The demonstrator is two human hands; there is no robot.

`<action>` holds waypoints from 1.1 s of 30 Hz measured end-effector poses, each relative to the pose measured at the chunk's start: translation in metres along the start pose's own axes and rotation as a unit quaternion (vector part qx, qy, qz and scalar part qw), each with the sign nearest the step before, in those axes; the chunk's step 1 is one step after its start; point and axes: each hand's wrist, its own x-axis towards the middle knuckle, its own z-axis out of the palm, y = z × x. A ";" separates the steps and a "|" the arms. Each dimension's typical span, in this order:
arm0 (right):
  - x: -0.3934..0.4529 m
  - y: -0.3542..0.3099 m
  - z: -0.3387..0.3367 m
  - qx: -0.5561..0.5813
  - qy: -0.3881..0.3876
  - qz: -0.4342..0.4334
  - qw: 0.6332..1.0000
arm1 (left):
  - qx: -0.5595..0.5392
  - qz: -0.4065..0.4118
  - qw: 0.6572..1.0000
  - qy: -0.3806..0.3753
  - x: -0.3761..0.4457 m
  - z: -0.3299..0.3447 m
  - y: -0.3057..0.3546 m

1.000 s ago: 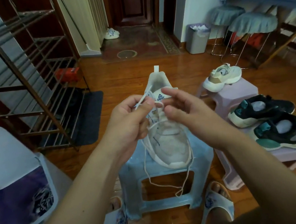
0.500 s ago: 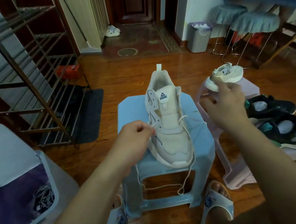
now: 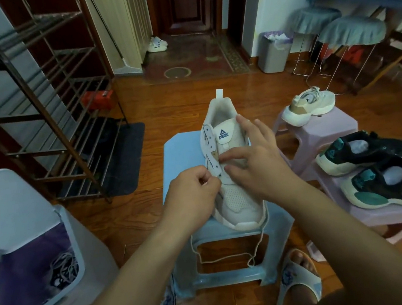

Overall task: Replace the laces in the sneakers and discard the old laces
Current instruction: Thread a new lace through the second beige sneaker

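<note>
Head | bin (image 3: 79,242): old laces (image 3: 64,267) (tangled) | left hand (image 3: 191,198) pinches lace (image 3: 233,255)

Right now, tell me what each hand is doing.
Left hand: pinching the lace at the sneaker.
Right hand: open, fingers spread, resting on the sneaker.

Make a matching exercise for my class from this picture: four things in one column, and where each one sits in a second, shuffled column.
Things:
1. white sneaker
2. cream sneaker
3. old laces
4. black sneakers

Places:
A. inside the white bin
B. on the blue stool
C. on the upper step of the pink stool
D. on the lower step of the pink stool

Pairs: 1-B, 2-C, 3-A, 4-D
</note>
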 end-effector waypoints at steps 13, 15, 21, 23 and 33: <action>0.001 -0.005 -0.004 0.042 -0.035 0.026 0.998 | -0.003 -0.020 0.999 0.044 -0.007 0.013 0.003; 0.002 -0.006 -0.004 0.043 -0.039 0.026 0.998 | -0.013 -0.026 0.998 0.062 -0.009 0.016 0.003; 0.001 -0.008 -0.004 0.045 -0.055 0.032 0.997 | 0.118 0.061 0.987 0.090 -0.018 0.028 0.005; 0.002 -0.009 -0.004 0.048 -0.057 0.033 0.997 | 0.156 0.091 0.978 0.104 -0.016 0.031 0.004; 0.005 -0.010 -0.006 -0.015 -0.107 0.011 0.994 | 0.077 0.105 0.979 0.157 -0.018 0.051 -0.008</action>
